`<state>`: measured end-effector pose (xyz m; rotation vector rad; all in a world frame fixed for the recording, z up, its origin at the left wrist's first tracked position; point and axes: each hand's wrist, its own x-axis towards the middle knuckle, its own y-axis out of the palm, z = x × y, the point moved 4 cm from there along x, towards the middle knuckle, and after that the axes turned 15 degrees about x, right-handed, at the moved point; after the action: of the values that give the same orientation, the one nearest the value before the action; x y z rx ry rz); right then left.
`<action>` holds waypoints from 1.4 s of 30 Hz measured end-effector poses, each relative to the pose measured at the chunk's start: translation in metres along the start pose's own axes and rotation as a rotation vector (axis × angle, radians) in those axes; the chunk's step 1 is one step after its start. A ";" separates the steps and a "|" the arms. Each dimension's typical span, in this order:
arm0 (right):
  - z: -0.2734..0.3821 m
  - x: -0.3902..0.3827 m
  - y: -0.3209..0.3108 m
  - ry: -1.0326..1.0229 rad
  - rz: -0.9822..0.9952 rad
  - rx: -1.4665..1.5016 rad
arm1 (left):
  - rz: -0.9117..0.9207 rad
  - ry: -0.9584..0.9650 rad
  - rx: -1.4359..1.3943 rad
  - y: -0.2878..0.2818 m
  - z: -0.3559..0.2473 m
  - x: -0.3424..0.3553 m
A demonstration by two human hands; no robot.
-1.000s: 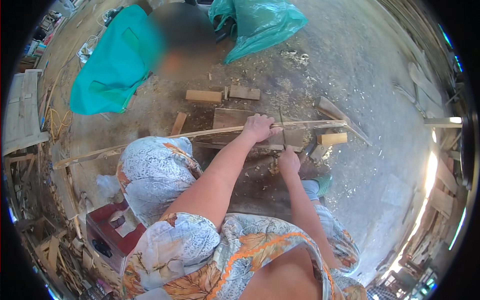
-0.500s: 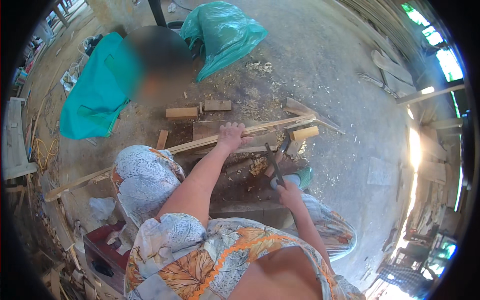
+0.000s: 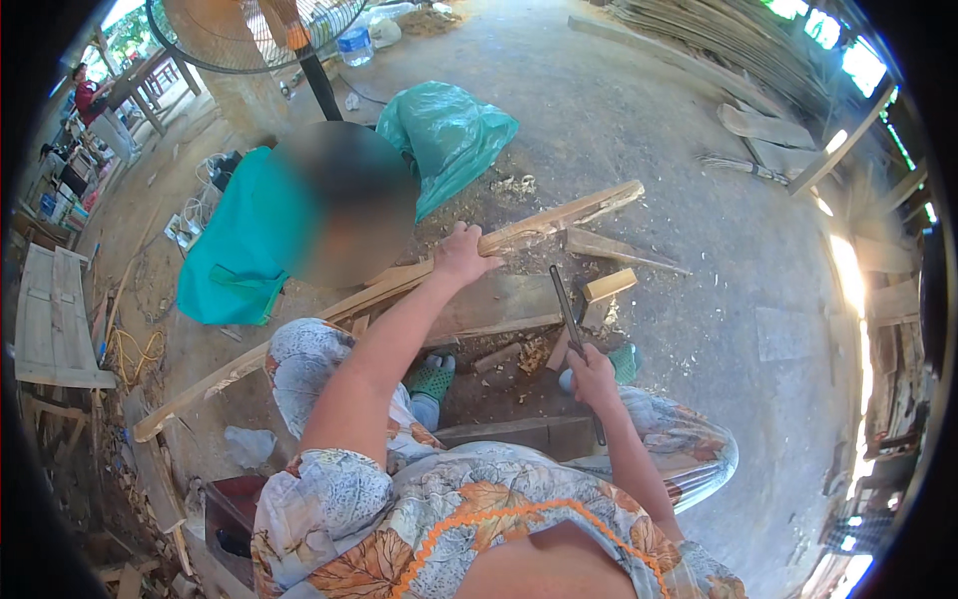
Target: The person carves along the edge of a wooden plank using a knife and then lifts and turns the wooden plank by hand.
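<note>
While the left hand (image 3: 462, 257) clasps the long plank (image 3: 559, 219) (rough-edged), the right hand (image 3: 593, 377), curled around 1 dark bar (image 3: 566, 304), should angle it clear.

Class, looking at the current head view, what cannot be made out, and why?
Head view: the stretch of the long wooden piece under the left hand, which covers it.
Head view: the middle of the dark tool, hidden by the right hand.
Head view: the top of the fan, cut off by the upper edge.
Head view: details of the far person, too small.
</note>
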<state>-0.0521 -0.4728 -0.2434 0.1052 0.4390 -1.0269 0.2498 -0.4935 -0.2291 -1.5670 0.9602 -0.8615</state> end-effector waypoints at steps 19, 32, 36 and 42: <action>0.134 -0.009 0.031 -0.686 -0.212 -0.370 | 0.008 0.203 0.100 -0.091 -0.013 -0.014; 0.122 0.036 0.071 -0.594 -0.187 -0.740 | 0.078 0.166 0.009 -0.089 -0.016 -0.019; 0.124 0.037 0.070 -0.588 -0.209 -0.752 | 0.098 0.170 0.019 -0.088 -0.016 -0.018; 0.125 0.034 0.074 -0.585 -0.196 -0.771 | 0.115 0.159 0.020 -0.087 -0.016 -0.020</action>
<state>0.0632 -0.4977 -0.1525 -0.9210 0.2820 -0.9640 0.2395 -0.4715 -0.1419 -1.4279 1.1408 -0.9219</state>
